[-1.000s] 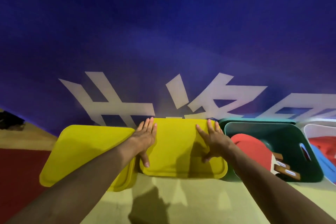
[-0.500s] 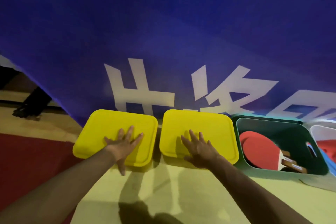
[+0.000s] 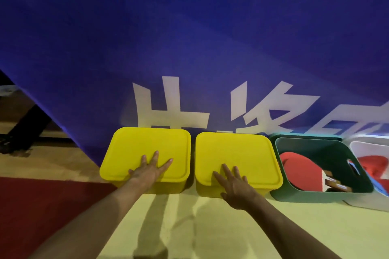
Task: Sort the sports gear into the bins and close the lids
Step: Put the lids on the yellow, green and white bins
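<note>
Two yellow bins stand side by side on the floor, each with its yellow lid on. My left hand [image 3: 150, 171] lies flat with spread fingers on the left lid [image 3: 147, 145]. My right hand [image 3: 233, 184] lies flat on the near edge of the right lid [image 3: 237, 153]. To the right stands an open dark green bin [image 3: 311, 195] holding table tennis paddles [image 3: 301, 169] with red faces and wooden handles. At the far right edge a white bin [image 3: 366, 204] holds red and blue gear, mostly cut off.
A large blue banner [image 3: 189, 38] with white characters hangs right behind the bins. The floor is pale yellow [image 3: 189, 227] in front of me, with a red area [image 3: 42, 206] at the left. Dark objects [image 3: 23, 130] sit at the far left past the banner's edge.
Both lids have come down flat onto the yellow bins. My hands slid from the lids' far edges to their near parts and now rest flat on top.
</note>
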`<state>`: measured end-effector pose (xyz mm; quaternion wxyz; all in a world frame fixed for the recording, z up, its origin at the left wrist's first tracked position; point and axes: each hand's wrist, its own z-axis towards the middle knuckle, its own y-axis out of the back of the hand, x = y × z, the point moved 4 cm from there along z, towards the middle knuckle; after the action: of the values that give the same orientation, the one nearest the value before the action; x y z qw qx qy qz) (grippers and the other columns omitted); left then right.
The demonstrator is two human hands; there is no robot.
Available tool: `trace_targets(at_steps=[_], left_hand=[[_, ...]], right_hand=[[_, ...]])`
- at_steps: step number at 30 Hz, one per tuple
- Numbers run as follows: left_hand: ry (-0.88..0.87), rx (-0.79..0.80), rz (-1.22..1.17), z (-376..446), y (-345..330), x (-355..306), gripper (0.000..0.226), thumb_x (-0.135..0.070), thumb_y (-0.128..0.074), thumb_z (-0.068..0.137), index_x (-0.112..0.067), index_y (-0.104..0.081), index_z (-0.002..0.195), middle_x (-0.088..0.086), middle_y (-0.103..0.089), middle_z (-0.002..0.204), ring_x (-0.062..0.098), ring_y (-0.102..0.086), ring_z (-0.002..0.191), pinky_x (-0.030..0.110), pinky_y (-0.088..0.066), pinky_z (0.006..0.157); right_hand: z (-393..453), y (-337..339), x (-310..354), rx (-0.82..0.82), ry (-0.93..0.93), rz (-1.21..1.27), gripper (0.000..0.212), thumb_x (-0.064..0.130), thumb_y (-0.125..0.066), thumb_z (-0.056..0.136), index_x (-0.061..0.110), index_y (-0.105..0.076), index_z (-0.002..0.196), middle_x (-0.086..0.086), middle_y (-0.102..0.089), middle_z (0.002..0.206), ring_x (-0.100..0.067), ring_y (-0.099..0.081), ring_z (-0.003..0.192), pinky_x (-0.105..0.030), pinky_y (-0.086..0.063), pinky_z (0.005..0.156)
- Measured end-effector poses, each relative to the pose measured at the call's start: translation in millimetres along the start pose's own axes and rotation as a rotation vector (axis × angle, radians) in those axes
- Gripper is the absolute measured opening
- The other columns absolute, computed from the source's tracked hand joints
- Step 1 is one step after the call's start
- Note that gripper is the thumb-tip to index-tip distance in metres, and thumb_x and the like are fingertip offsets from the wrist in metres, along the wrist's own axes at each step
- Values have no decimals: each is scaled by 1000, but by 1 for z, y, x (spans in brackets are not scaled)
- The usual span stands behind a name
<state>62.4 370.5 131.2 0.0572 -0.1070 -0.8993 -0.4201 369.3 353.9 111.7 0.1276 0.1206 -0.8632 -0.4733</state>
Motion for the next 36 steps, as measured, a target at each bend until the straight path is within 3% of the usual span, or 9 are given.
trace_targets(at_steps=[5, 9, 11, 13, 15, 18, 23, 26, 36], left_hand=[[-74, -104, -94, -13, 26, -26, 127, -55, -76, 84, -54, 34, 147, 11, 28, 167, 47, 6, 155, 75, -30, 110], [-131, -192, -167, -20, 59, -66, 126, -66, -72, 80, -56, 36, 144, 8, 28, 167, 45, 9, 155, 77, -23, 113], [-145, -200, -177, -25, 67, -89, 121, -67, -69, 82, -57, 33, 145, 7, 26, 168, 45, 10, 154, 77, -21, 112], [-157, -185, -173, -26, 71, -120, 114, -69, -63, 85, -57, 32, 146, 6, 25, 168, 44, 12, 154, 77, -19, 112], [-167, -187, -154, -26, 77, -152, 106, -73, -55, 88, -56, 32, 147, 6, 24, 169, 43, 13, 154, 77, -18, 113], [-161, -197, -128, -24, 96, -212, 98, -78, -43, 90, -55, 32, 147, 7, 20, 170, 42, 14, 155, 74, -14, 116], [-177, -236, -168, -22, 134, -307, 91, -80, -36, 91, -54, 28, 150, 6, 20, 170, 42, 14, 155, 71, -11, 119], [-153, -267, -205, -24, 141, -344, 90, -81, -34, 90, -56, 29, 149, 5, 20, 169, 40, 13, 155, 70, -14, 120], [-21, -270, -234, -37, 137, -370, 90, -84, -31, 88, -57, 32, 146, 3, 24, 168, 40, 17, 154, 70, -12, 118]], right_hand=[[-12, -1, -24, -52, -34, -36, 74, 45, -47, 105, 32, -3, 163, -11, 11, 171, -51, 4, 153, -66, -22, 121], [-13, -4, -84, -77, -39, -91, 70, 55, -33, 104, 26, -4, 161, -15, 0, 171, -51, -4, 154, -65, -21, 121], [-10, -11, -128, -80, -64, -81, 74, 67, -9, 99, 27, -7, 161, -14, -4, 171, -51, -4, 154, -67, -22, 119], [-14, -17, -171, -70, -41, -72, 101, 80, 21, 82, 27, -15, 160, -12, -4, 171, -53, -1, 153, -69, -20, 118], [-37, -7, -204, -88, -84, -71, 94, 85, 4, 87, 29, -14, 161, -14, 0, 171, -53, 0, 153, -70, -20, 119], [-84, 6, -264, -189, -106, -3, 67, 62, -20, 102, 34, -9, 162, -8, -5, 172, -50, -8, 154, -62, -21, 122], [-122, 39, -367, -361, -265, 33, 51, 45, -36, 104, 26, -43, 150, -3, -55, 144, -28, -59, 124, -41, -54, 94], [-120, 60, -407, -418, -271, -9, 52, 46, -50, 99, 22, -46, 145, -4, -52, 139, -27, -53, 124, -42, -53, 98], [-57, 102, -444, -379, -149, -178, 62, 35, -54, 100, 25, -29, 156, -10, -35, 158, -32, -32, 146, -47, -39, 113]])
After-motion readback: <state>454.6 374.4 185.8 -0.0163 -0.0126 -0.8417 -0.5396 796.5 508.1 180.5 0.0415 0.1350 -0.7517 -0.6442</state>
